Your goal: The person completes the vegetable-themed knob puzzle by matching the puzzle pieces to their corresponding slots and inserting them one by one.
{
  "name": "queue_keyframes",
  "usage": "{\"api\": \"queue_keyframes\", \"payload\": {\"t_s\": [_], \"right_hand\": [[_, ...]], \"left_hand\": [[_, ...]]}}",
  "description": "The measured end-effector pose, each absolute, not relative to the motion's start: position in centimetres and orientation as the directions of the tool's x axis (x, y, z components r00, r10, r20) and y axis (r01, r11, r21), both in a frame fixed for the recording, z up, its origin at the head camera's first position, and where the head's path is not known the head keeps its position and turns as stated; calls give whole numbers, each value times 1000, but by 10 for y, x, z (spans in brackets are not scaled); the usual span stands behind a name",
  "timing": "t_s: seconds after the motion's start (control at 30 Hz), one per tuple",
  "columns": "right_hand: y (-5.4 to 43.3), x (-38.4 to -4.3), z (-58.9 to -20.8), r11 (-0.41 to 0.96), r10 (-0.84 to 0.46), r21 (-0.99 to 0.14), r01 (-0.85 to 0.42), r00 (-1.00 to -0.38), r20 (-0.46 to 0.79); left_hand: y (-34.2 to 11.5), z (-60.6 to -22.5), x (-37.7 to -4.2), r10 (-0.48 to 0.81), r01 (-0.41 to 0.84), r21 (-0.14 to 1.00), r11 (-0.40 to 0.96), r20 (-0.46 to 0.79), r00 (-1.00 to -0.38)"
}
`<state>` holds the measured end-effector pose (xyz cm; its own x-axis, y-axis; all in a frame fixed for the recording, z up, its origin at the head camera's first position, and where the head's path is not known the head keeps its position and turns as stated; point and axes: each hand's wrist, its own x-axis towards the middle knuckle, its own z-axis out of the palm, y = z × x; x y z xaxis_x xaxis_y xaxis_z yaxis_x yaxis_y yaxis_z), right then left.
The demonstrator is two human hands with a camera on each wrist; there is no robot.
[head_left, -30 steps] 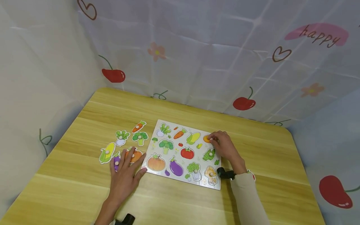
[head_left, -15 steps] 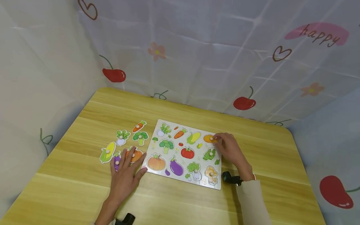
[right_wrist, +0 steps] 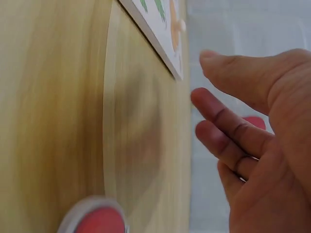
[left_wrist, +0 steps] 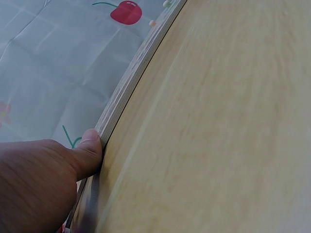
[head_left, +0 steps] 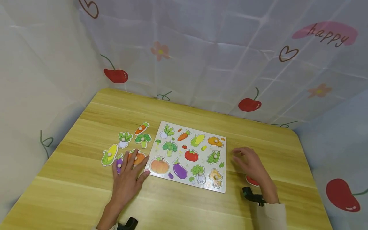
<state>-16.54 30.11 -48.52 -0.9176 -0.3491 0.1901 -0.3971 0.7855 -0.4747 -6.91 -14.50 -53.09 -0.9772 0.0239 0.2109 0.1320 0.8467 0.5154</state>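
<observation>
My left hand (head_left: 126, 182) lies with spread fingers over the eggplant piece (head_left: 118, 162) and pumpkin piece (head_left: 141, 158), partly covering both. Its thumb presses the near left corner of the vegetable puzzle board (head_left: 203, 160); the left wrist view shows the thumb (left_wrist: 89, 153) against the board's edge. Right of the board, my right hand (head_left: 253, 163) hovers with relaxed fingers, holding nothing. Under its wrist lies a tomato piece (head_left: 252, 181), partly hidden. Knobbed pieces sit in the board's right part: an orange potato-like one (head_left: 212, 141), asparagus (head_left: 212, 158), mushroom (head_left: 215, 182) and bok choy (head_left: 197, 169).
Left of the board lie loose knobbed pieces: corn (head_left: 111, 150), radish (head_left: 123, 145), carrot (head_left: 139, 130) and broccoli (head_left: 141, 137). The wooden table (head_left: 184, 204) meets a printed cloth backdrop (head_left: 198, 76) at the back and sides.
My right hand let go of the orange potato-like piece, which stays in its slot, and drew back right and toward me, uncovering part of the tomato piece. My left hand kept still.
</observation>
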Motion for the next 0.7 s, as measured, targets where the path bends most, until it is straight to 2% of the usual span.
{"api": "queue_keyframes", "payload": {"t_s": [0.3,0.7], "right_hand": [[320,-141,-480,826,-284,-486,-285,-956,76],[347,-121,-469,817,-307,-510,-270,-952,12]], "left_hand": [[-145,-530,-68,21,128,518,846,207,-978],[-145,-531,-69,21,126,519,845,204,-979]]}}
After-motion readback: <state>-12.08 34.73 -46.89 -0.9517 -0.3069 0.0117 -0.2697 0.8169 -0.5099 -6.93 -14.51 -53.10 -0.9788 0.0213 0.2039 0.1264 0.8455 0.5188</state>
